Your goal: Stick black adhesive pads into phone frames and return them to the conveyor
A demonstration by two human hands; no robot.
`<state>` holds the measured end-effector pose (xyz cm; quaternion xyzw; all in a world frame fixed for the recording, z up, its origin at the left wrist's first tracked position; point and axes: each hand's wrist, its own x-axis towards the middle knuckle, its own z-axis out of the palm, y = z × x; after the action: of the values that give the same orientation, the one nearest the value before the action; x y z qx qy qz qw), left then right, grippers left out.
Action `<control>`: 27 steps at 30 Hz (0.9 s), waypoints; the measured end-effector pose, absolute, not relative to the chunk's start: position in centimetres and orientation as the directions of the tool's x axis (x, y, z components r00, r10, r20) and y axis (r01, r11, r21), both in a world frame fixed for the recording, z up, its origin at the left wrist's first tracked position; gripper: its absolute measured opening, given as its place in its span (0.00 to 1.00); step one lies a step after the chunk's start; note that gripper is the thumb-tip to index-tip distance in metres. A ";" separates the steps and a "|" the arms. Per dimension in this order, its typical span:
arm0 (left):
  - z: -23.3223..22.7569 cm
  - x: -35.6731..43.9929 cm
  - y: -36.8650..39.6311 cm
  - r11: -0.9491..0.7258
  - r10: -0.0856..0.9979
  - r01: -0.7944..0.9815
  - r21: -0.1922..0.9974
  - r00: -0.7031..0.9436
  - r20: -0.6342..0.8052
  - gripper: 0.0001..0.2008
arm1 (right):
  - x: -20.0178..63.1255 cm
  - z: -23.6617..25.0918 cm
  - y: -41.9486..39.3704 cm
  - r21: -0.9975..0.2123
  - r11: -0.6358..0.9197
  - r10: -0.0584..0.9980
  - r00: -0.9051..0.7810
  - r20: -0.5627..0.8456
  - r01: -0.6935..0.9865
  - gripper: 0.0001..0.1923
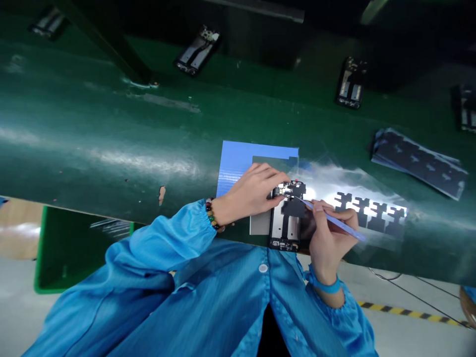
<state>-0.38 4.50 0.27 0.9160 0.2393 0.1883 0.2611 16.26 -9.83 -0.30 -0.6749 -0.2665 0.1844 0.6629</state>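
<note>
An opened phone [285,225] lies on the table's front edge, its circuit board [286,189] and silver battery bay exposed. My left hand [256,191] holds the phone's upper left side between thumb and fingers. A black die-cut sticker [293,207] lies over the board and the upper part of the bay. In my right hand [330,233], slim light-purple tweezers [344,227] are pinched, with their tip at the sticker's right edge near the board. Fingers partly hide the phone's top left corner.
Beneath my left hand lie a blue sheet [238,153] and a grey plate [258,225]. A clear film with several black stickers [378,214] is at right, a sheet stack [420,161] behind it. More opened phones [197,50] lie farther back; a green bin [74,248] stands below left.
</note>
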 end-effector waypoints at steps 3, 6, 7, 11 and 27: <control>0.3 -0.4 4.5 -0.751 0.537 0.344 0.564 0.815 0.217 0.14 | 16.0 -0.4 -9.7 -0.992 0.018 0.606 0.788 0.109 0.124 0.21; 0.3 -0.5 4.5 -0.755 0.537 0.350 0.554 0.816 0.217 0.14 | 15.9 -0.4 -9.6 -0.990 0.019 0.607 0.785 0.123 0.140 0.20; 0.3 -0.5 4.5 -0.756 0.537 0.350 0.553 0.815 0.217 0.14 | 15.9 -0.4 -9.6 -0.989 0.021 0.607 0.785 0.126 0.143 0.20; 0.2 -0.5 4.4 -0.753 0.539 0.351 0.556 0.814 0.216 0.13 | 15.9 -0.5 -9.6 -0.989 0.017 0.609 0.783 0.129 0.150 0.20; 0.4 -0.4 4.1 -0.859 0.424 0.306 0.410 0.874 0.236 0.15 | 15.9 -0.5 -9.6 -0.983 0.003 0.622 0.770 0.145 0.183 0.19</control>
<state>-0.44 4.11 0.37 0.9506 0.1920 0.1612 0.1831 15.93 -9.56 -0.46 -0.6853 -0.2935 0.1701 0.6444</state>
